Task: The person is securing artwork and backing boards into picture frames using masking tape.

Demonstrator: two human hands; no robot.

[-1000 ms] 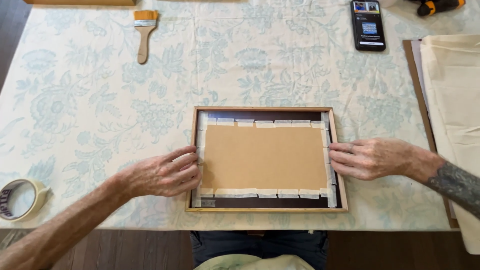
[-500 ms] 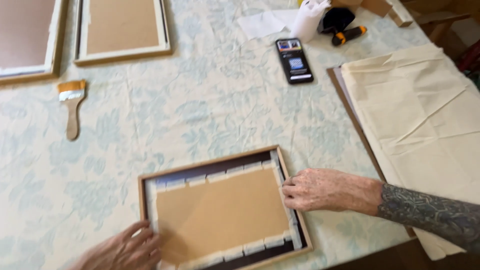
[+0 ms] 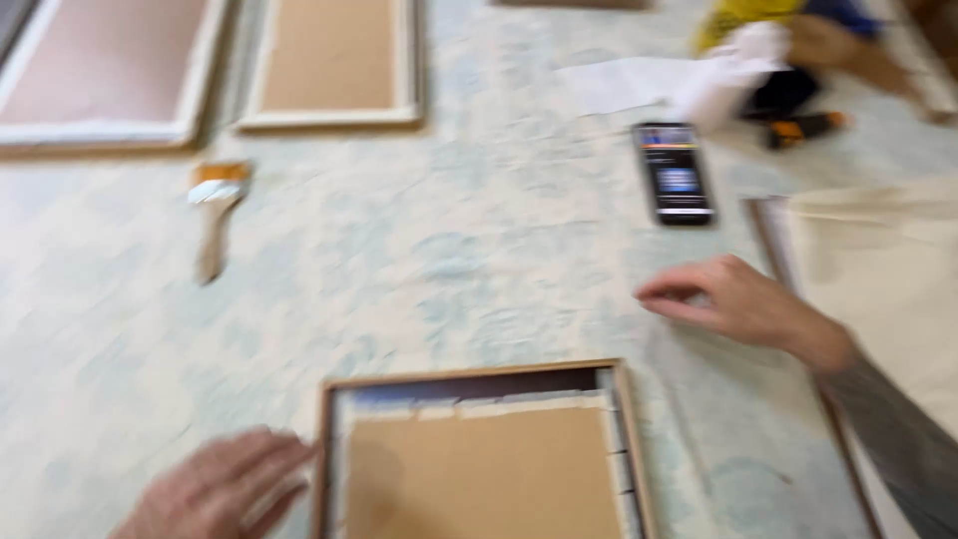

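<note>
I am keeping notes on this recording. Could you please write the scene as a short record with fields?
surface: table with pale blue floral cloth
left hand: open, at left edge of wooden picture frame with brown backing board
right hand: empty, above the cloth, apart from the frame
between: black smartphone beyond right hand
left side: wooden-handled paintbrush
far edge: two pale frames
image: blurred

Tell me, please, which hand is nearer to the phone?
The right hand: it hovers just below the phone, empty. The left hand rests far off, at the frame's left edge.
</note>
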